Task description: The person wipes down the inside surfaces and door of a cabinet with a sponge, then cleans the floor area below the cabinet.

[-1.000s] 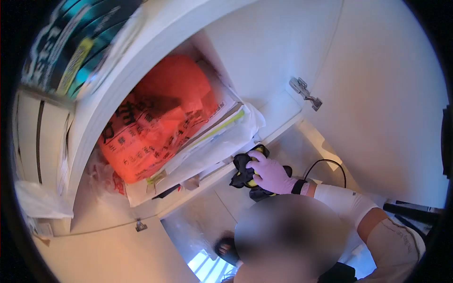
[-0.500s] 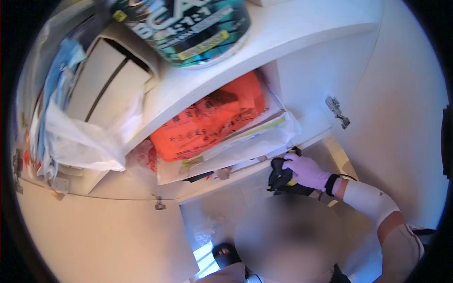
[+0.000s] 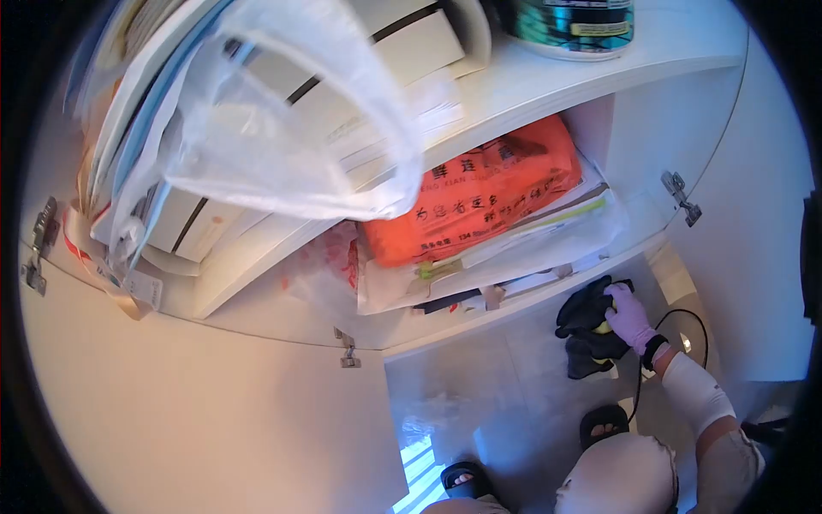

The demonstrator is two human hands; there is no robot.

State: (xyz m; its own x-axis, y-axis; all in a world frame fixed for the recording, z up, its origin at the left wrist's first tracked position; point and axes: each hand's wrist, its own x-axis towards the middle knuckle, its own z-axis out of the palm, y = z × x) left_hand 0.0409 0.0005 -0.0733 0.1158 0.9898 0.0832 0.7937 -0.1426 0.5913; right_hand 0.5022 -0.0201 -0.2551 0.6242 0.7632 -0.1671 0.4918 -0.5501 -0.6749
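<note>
Glowing orange-red on the plastic bag (image 3: 471, 193), with black lettering. Gleaming teal and black on the tub (image 3: 565, 27). Showing black with yellow patches on the bundle (image 3: 585, 310), lilac on the gloved right hand (image 3: 629, 319), black on the wristband (image 3: 655, 350), white on the sleeve (image 3: 695, 391), plain cream on the lower door (image 3: 231, 411).

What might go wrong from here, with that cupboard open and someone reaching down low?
The black cable loops beside the gloved right hand and passes close to a sandal, so it might snag a wrist or foot. The whitish plastic bag droops over the edge of the shelf and could slip off if brushed.
</note>
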